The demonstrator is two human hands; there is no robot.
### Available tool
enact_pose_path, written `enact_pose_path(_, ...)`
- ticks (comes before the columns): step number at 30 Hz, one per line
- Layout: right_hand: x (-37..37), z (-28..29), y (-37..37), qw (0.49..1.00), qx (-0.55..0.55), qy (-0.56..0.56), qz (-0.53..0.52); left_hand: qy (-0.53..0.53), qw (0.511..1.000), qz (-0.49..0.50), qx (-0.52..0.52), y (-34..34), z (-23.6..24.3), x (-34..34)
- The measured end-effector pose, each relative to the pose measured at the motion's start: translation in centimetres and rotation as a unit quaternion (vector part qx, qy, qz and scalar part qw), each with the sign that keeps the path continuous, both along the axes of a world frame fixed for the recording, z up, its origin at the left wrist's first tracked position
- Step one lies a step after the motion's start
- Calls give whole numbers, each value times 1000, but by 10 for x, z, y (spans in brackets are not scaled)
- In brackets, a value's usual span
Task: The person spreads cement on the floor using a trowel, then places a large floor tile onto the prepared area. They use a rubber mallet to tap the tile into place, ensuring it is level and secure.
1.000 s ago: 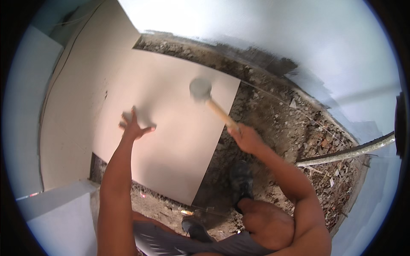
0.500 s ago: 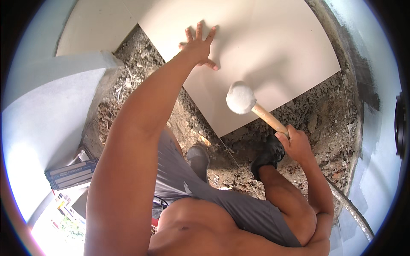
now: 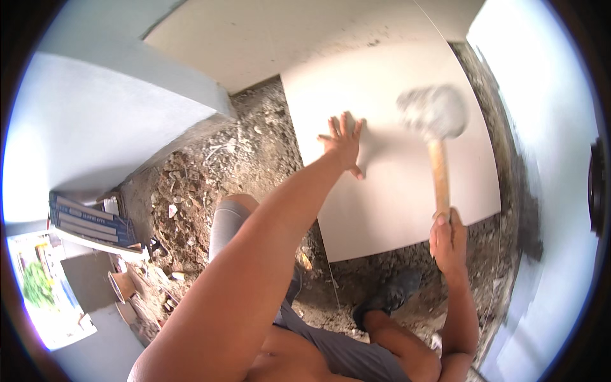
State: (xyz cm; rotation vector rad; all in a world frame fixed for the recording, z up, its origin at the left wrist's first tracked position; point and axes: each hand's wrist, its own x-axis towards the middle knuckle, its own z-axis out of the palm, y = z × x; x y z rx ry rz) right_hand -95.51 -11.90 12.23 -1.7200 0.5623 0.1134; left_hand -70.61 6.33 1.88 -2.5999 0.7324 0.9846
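A large cream floor tile (image 3: 407, 204) lies over rough mortar and soil. My left hand (image 3: 342, 148) rests on its left part, fingers spread, holding nothing. In my right hand (image 3: 449, 242), at the tile's near right side, is the wooden handle of a mallet (image 3: 438, 172). The mallet's pale rounded head is over the right part of the tile and smeared by motion. My right fingers are wrapped round the lower end of the handle.
Laid tiles (image 3: 248, 38) adjoin the far edge. Blue-white walls (image 3: 133, 95) stand left and right. Rubble and dirt (image 3: 191, 184) cover the ground at left, with blue boxes (image 3: 92, 223) by the wall. A thin string (image 3: 499, 261) runs along the right. My shoe (image 3: 388, 296) is near the tile's front edge.
The mallet has swung up and to the right, its handle now nearly upright in the picture. The view has shifted, showing more of the far tiles. My left hand is still spread on the tile.
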Motion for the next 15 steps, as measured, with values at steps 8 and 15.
enact_pose_path(8, 147, -46, 28, 968, -56, -242, 28, 27, 999, 17, -26, 0, 5, 2)
enact_pose_path(15, 174, -50, 15, 988, -138, -4, 74, 32, 999, 35, -17, 5, 3, 2)
